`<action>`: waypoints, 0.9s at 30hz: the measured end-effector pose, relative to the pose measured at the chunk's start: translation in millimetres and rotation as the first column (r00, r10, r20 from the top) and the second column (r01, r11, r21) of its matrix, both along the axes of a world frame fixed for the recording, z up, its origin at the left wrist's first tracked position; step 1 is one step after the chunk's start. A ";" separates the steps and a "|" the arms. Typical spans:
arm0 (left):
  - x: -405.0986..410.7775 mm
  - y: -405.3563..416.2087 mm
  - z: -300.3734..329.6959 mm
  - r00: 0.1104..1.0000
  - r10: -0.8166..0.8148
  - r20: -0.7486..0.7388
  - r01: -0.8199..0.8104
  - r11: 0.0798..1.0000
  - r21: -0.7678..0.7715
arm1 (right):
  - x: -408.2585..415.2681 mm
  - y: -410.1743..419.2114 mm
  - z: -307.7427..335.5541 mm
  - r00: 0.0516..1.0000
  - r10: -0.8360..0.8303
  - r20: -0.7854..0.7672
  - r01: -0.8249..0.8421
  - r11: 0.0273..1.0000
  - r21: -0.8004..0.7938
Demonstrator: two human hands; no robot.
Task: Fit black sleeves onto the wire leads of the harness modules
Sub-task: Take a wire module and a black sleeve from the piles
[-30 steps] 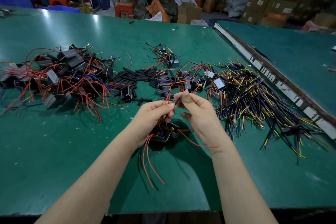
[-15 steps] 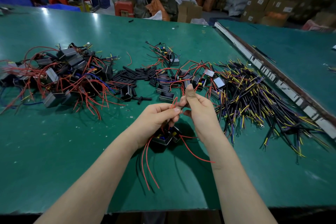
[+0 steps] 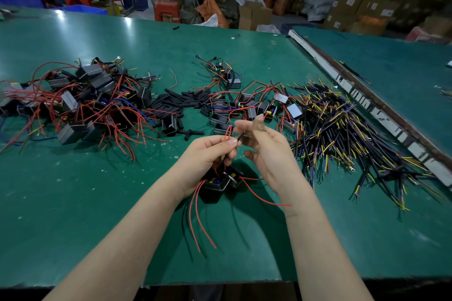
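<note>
My left hand point(image 3: 208, 156) pinches the red wire leads point(image 3: 228, 132) of a black harness module point(image 3: 219, 184) that hangs below my palm, just above the green table point(image 3: 73, 203). My right hand point(image 3: 266, 151), blurred at the fingers, holds a short black sleeve point(image 3: 241, 138) at the tips of those leads. More red leads point(image 3: 198, 215) trail down from the module. Loose black sleeves point(image 3: 181, 102) lie in a pile beyond my hands.
A heap of modules with red wires point(image 3: 80, 102) fills the left. More modules point(image 3: 247, 107) sit straight ahead. A spread of black, yellow and purple cables point(image 3: 342, 134) lies to the right, next to a metal rail point(image 3: 367, 105) between two tables.
Both hands stay together over the module. My right hand's fingers have loosened and shifted along the lead tips, now blurred by motion; the red leads stick up higher above my left thumb.
</note>
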State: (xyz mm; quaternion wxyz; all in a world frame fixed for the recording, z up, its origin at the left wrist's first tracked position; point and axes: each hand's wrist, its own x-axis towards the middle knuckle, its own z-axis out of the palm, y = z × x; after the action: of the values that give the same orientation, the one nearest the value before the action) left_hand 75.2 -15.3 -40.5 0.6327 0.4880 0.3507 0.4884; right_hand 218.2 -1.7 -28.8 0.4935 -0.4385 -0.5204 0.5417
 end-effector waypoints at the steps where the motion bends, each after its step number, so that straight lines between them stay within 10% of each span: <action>1: -0.1 0.4 0.1 1.000 0.000 -0.003 0.000 1.000 -0.002 | -0.1 -0.6 -0.2 1.000 0.027 0.000 -0.027 1.000 0.007; 27: -4.1 4.5 0.3 0.956 0.260 -0.135 -0.264 0.964 -0.016 | -0.9 7.9 -10.9 0.948 -0.261 0.184 0.247 0.964 0.098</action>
State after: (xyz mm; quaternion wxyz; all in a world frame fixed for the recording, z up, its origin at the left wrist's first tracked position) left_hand 71.1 -10.8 -40.2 0.5461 0.4576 0.4615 0.5285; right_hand 217.2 6.2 -39.7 0.5215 -0.5343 -0.5252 0.4083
